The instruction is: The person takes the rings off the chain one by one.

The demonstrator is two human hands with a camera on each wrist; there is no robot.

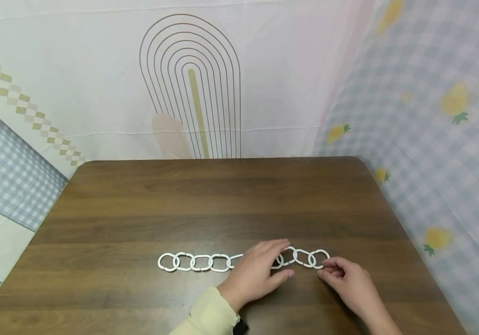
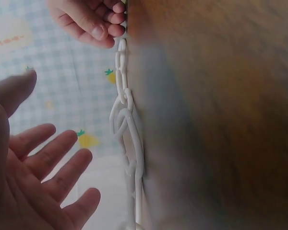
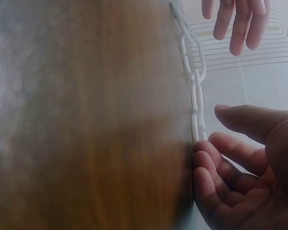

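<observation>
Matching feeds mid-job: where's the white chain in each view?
Head: the white chain crosses the lower half, left to right of centre, partly hidden by the left hand.
Left wrist: white chain runs vertically near centre, to the bottom edge.
Right wrist: white chain descends from the top, right of centre.
Shared landmark: right hand, lower right in head and right wrist, upper left in left wrist.

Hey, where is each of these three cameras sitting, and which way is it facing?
Head: worn on the head, facing forward and down at the table, white chain and patterned cloth; the left hand, right hand and left sleeve show.
Left wrist: on that wrist, looking along the chain toward the right hand; the left hand shows at the left.
Right wrist: on that wrist, looking along the chain the opposite way; the right hand shows lower right.
Shared: both wrist views include the chain, table and parts of both hands.
</observation>
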